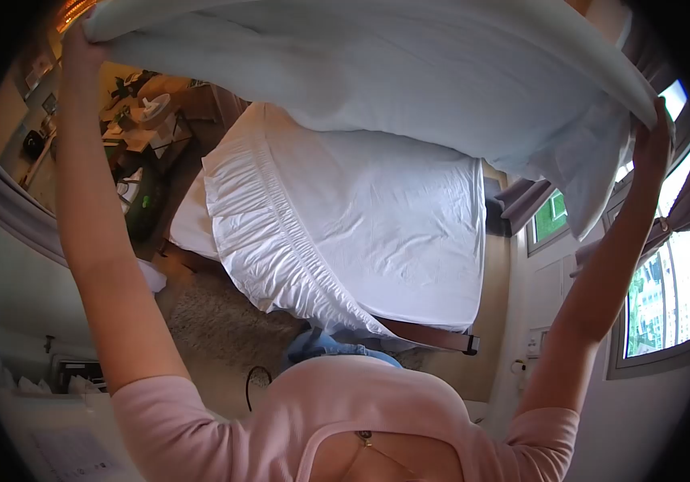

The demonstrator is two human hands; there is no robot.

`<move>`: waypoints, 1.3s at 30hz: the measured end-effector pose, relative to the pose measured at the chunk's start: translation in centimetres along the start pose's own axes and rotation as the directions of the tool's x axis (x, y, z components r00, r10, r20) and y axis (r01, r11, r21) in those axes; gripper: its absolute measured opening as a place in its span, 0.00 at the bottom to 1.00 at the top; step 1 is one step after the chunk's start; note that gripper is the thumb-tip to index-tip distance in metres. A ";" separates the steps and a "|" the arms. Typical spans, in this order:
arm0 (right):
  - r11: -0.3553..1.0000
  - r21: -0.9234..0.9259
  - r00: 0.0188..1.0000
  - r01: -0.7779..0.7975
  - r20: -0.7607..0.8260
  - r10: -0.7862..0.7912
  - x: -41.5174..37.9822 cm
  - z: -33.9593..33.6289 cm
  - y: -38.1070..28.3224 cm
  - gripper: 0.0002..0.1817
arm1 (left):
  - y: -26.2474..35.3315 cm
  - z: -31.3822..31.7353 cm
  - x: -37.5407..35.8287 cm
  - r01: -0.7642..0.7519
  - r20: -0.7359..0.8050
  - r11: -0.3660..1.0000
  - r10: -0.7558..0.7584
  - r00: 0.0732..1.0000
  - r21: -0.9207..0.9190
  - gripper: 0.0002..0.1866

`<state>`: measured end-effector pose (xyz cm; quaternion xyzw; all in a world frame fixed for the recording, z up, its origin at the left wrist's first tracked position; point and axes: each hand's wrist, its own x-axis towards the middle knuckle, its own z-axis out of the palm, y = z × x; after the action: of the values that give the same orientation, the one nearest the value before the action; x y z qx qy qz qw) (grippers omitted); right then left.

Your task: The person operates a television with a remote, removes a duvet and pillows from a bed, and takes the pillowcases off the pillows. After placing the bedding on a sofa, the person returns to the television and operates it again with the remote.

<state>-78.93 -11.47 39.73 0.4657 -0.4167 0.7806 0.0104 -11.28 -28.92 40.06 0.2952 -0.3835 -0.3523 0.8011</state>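
A large white bed sheet is stretched overhead between my raised arms, its near edge sagging over the bed. My left hand is closed on one corner at the upper left. At the right, my right hand grips the opposite corner, and loose cloth hangs down beside it. Below lies a mattress with a white cover. Its gathered, ruffled edge runs diagonally across the left side and hangs over the front. The far end of the bed is hidden by the raised sheet.
A dark wooden bed frame corner sticks out at the front right. A shaggy rug lies in front of the bed. Windows with tied curtains line the right wall. A cluttered table stands at the back left.
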 end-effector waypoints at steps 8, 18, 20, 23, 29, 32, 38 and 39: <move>0.689 -0.608 0.846 -0.395 0.051 0.530 -34.2 -14.3 16.3 0.30 | -16.9 -17.4 -24.6 0.249 -0.187 0.817 -0.176 0.967 0.519 0.25; -0.097 -0.800 0.017 -0.592 -0.133 0.991 -60.0 -26.0 18.8 0.25 | -27.4 -42.1 -52.8 0.924 -0.779 0.007 -0.535 0.327 0.382 0.21; -0.195 -0.802 -0.096 -0.565 -0.170 0.981 -58.7 -24.8 18.6 0.25 | -27.7 -42.8 -52.2 0.919 -0.774 0.034 -0.527 0.350 0.393 0.20; -0.302 -0.775 -0.199 -0.555 -0.229 0.953 -57.3 -23.5 18.6 0.24 | -28.2 -43.2 -50.8 0.907 -0.756 0.073 -0.528 0.388 0.414 0.18; -0.117 -0.653 0.043 -0.749 -0.224 0.974 -59.1 -22.7 20.8 0.18 | -27.9 -44.2 -51.0 0.913 -0.747 0.092 -0.545 0.380 0.398 0.16; -0.089 -0.614 0.123 -0.784 -0.294 0.948 -61.3 -23.2 21.3 0.19 | -26.9 -42.6 -50.5 0.947 -0.792 0.095 -0.526 0.310 0.307 0.17; -0.056 -0.420 0.136 -0.906 -0.413 0.901 -59.5 -20.6 18.1 0.23 | -26.7 -42.5 -48.3 0.975 -0.683 0.215 -0.705 0.189 0.047 0.25; -0.030 -0.376 0.145 -0.926 -0.428 0.892 -59.9 -20.8 18.8 0.23 | -26.5 -42.0 -47.9 0.969 -0.647 0.247 -0.736 0.201 0.019 0.25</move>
<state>-67.57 12.31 -20.93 0.0264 -0.8260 0.4394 -0.3522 -7.60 2.14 -21.47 0.7083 0.0208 -0.5586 0.4312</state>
